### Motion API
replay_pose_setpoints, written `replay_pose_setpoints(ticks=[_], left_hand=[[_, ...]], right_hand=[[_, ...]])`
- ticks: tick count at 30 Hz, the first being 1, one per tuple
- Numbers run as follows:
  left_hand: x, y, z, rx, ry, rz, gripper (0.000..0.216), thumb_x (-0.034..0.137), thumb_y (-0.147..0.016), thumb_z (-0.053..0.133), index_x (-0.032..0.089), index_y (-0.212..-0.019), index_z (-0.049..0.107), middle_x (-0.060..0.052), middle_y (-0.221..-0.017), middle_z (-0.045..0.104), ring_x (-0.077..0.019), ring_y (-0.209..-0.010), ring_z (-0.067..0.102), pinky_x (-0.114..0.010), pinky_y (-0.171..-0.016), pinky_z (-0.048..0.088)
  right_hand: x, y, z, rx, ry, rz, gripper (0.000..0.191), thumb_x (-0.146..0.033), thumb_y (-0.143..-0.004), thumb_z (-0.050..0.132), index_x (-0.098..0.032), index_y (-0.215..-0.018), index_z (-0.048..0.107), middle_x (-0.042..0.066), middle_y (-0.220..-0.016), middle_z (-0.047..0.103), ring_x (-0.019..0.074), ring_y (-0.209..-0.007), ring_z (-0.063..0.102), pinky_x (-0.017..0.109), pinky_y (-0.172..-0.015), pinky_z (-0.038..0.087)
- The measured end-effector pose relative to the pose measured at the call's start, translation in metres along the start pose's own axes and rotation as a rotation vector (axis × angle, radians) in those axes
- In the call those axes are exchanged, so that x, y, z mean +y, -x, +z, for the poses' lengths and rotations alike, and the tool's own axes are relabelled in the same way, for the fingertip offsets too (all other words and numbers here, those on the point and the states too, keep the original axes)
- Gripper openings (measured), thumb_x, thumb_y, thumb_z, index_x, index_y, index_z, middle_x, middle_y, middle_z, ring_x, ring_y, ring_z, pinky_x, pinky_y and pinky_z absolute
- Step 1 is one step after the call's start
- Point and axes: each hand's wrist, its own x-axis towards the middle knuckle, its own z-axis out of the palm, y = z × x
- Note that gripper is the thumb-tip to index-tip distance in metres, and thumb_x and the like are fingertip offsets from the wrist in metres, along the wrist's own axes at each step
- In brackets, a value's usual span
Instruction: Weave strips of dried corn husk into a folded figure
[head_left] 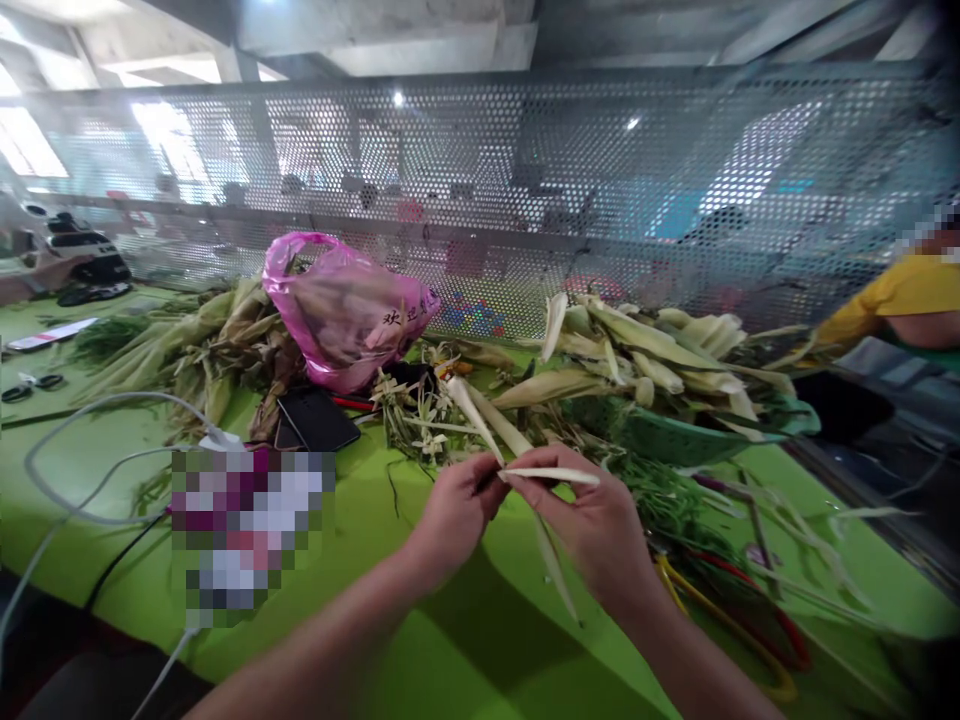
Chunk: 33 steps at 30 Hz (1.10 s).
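Husk strips (559,475), pale and narrow, pinched between a person's two bare hands, in front of and right of the pink bag (330,310), which I'm using as landmark. Left hand (461,505): grip closed, thumb and fingers together on the strips. Right hand (592,525): same, grip closed on them just beside the left, fingertips nearly meeting. One strip points sideways over the right hand, others slant up toward the bag side, and one tail hangs below the hands. All of it held above the green surface (360,525). Bag itself is bulging, handles up, dark printed characters on its right side. Left of the bag, touching or nearly so, a heap of dry husks (214,345); farther left, scissors (30,382). Just in front of the bag, a dark phone (322,418), lying flat. Well right of the bag, a green basket (675,435) piled over its rim with more husks; in front of that, thin green strands (664,505). Behind the bag, perforated screen (450,130). Far right of the bag I see another person's yellow sleeve (907,300).
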Motion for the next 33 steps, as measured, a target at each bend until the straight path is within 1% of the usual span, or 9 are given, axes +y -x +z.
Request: replay_pose_setpoints(ticks=[5,7,9,13,18,22,27,30,33], left_hand=[[-0.006,-0.002,0.001,-0.018,0.166,0.064,0.022,0.037,-0.079,0.063,0.016,-0.077,0.058,-0.002,-0.077,0.055,-0.0148,-0.076,0.048,-0.026,-0.073,0.037],[-0.001,-0.002,0.001,-0.037,0.196,0.081,0.023,0.039,-0.081,0.062,0.016,-0.080,0.059,-0.002,-0.079,0.054,-0.0147,-0.078,0.047,-0.026,-0.074,0.038],[0.006,-0.001,0.001,-0.037,0.171,0.054,0.024,0.041,-0.083,0.059,0.016,-0.081,0.058,-0.001,-0.076,0.051,-0.0132,-0.074,0.044,-0.024,-0.069,0.037],[0.015,0.000,-0.003,-0.018,0.113,-0.065,0.025,0.042,-0.084,0.057,0.017,-0.084,0.056,0.002,-0.071,0.042,-0.0109,-0.065,0.036,-0.022,-0.058,0.031],[0.017,0.002,-0.003,-0.106,0.083,-0.077,0.031,0.048,-0.083,0.058,0.017,-0.089,0.059,0.000,-0.078,0.048,-0.0115,-0.071,0.041,-0.022,-0.061,0.033],[0.019,0.004,-0.002,-0.165,0.059,-0.048,0.033,0.048,-0.083,0.059,0.015,-0.084,0.061,0.000,-0.075,0.048,-0.0109,-0.068,0.039,-0.022,-0.062,0.032],[0.021,0.006,-0.001,-0.246,0.044,0.004,0.029,0.043,-0.085,0.058,0.015,-0.085,0.062,0.001,-0.073,0.050,-0.0103,-0.068,0.042,-0.023,-0.065,0.034],[0.021,0.006,-0.001,-0.207,-0.001,0.019,0.028,0.043,-0.088,0.054,0.016,-0.081,0.057,0.002,-0.068,0.047,-0.0100,-0.064,0.042,-0.023,-0.062,0.034],[0.020,0.005,-0.001,-0.154,0.050,0.030,0.026,0.043,-0.090,0.052,0.017,-0.091,0.050,0.002,-0.069,0.053,-0.0104,-0.064,0.047,-0.023,-0.062,0.035]], right_hand=[[-0.002,0.005,0.002,-0.053,0.177,-0.161,0.007,-0.022,-0.082,0.063,-0.023,-0.085,0.069,0.005,-0.082,0.070,0.0216,-0.076,0.063,0.033,-0.069,0.049],[-0.002,0.004,0.000,-0.061,0.212,-0.215,0.009,-0.020,-0.082,0.063,-0.024,-0.087,0.069,0.005,-0.084,0.070,0.0217,-0.077,0.063,0.034,-0.071,0.049],[-0.001,0.003,-0.002,-0.044,0.202,-0.219,0.009,-0.020,-0.083,0.063,-0.024,-0.089,0.069,0.004,-0.086,0.070,0.0212,-0.079,0.062,0.034,-0.073,0.048],[0.004,-0.002,-0.007,0.047,0.092,-0.079,0.007,-0.027,-0.085,0.063,-0.023,-0.087,0.068,0.004,-0.085,0.068,0.0194,-0.078,0.061,0.031,-0.071,0.047],[0.015,-0.011,-0.013,0.150,-0.085,0.101,0.014,-0.033,-0.080,0.068,-0.021,-0.087,0.068,0.003,-0.083,0.068,0.0192,-0.076,0.059,0.032,-0.070,0.046],[0.021,-0.015,-0.013,0.124,-0.221,0.163,0.017,-0.035,-0.076,0.071,-0.020,-0.085,0.068,0.003,-0.080,0.069,0.0188,-0.074,0.060,0.032,-0.070,0.048],[0.020,-0.013,-0.007,0.007,-0.491,0.383,0.020,-0.036,-0.072,0.074,-0.020,-0.080,0.065,0.000,-0.070,0.065,0.0135,-0.055,0.055,0.027,-0.053,0.046],[0.021,-0.012,-0.006,0.005,-0.565,0.435,0.018,-0.033,-0.072,0.076,-0.019,-0.078,0.065,0.000,-0.070,0.065,0.0136,-0.057,0.057,0.028,-0.057,0.048],[0.024,-0.012,-0.006,0.058,-0.544,0.395,0.018,-0.034,-0.073,0.076,-0.019,-0.078,0.067,0.001,-0.074,0.066,0.0145,-0.063,0.059,0.027,-0.059,0.049]])
